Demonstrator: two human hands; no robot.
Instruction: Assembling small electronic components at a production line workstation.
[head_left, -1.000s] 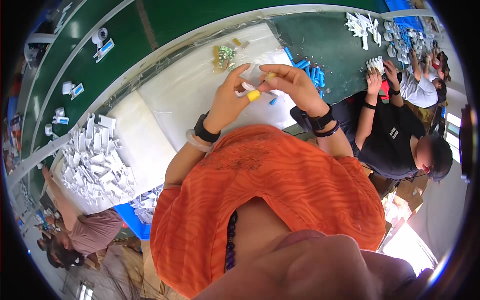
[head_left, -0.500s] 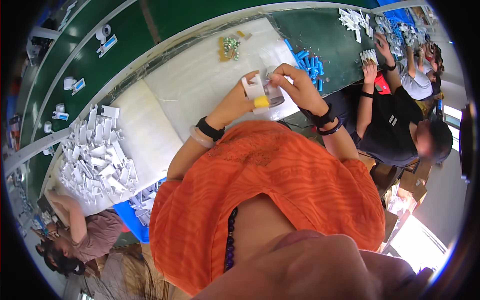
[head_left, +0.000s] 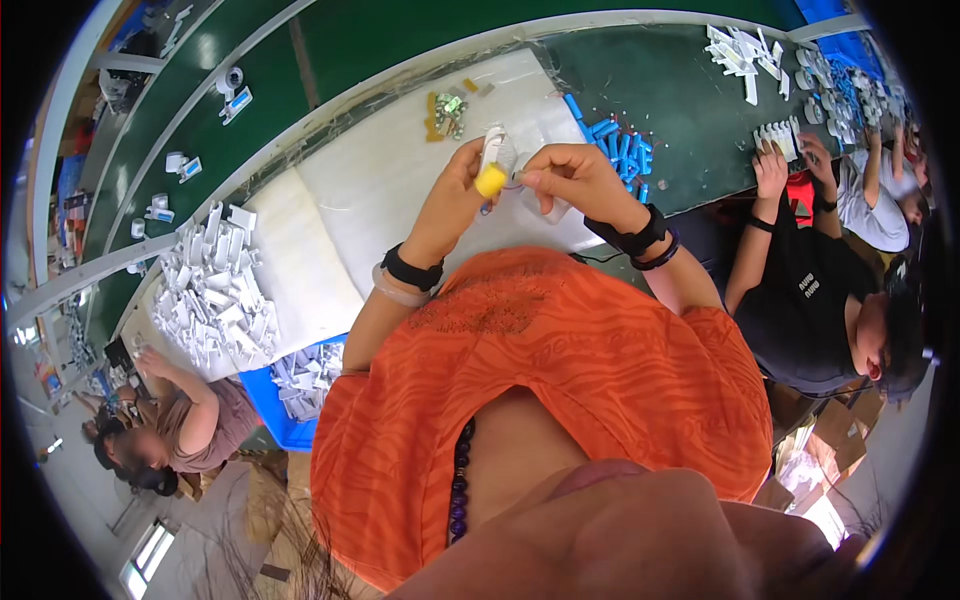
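Observation:
My left hand (head_left: pixel 452 200) is closed around a white plastic housing (head_left: pixel 497 152), held above the pale work mat. A bright yellow patch (head_left: pixel 490 181) shows where the left thumb tip meets the housing; whether it is a wrap on the thumb or a separate piece I cannot tell. Close beside it, my right hand (head_left: pixel 578 182) pinches thumb and forefinger together at the housing's right side. What those fingertips hold is too small to name. Beyond the hands lies a small pile of green and white parts (head_left: pixel 449 115) with yellow pieces.
White plastic housings (head_left: pixel 215 290) are heaped on the left, above a blue bin (head_left: pixel 262 395) of similar parts. Blue cylinders (head_left: pixel 625 150) lie on the right. A green conveyor (head_left: pixel 400 40) carrying white units runs behind. Co-workers sit at both sides, the right one (head_left: pixel 815 290) handling white parts.
The housing has turned in my left hand and shifted slightly left, the yellow patch moving up with it. My right hand has lowered a little and stays at its side. The whole view has swung slightly.

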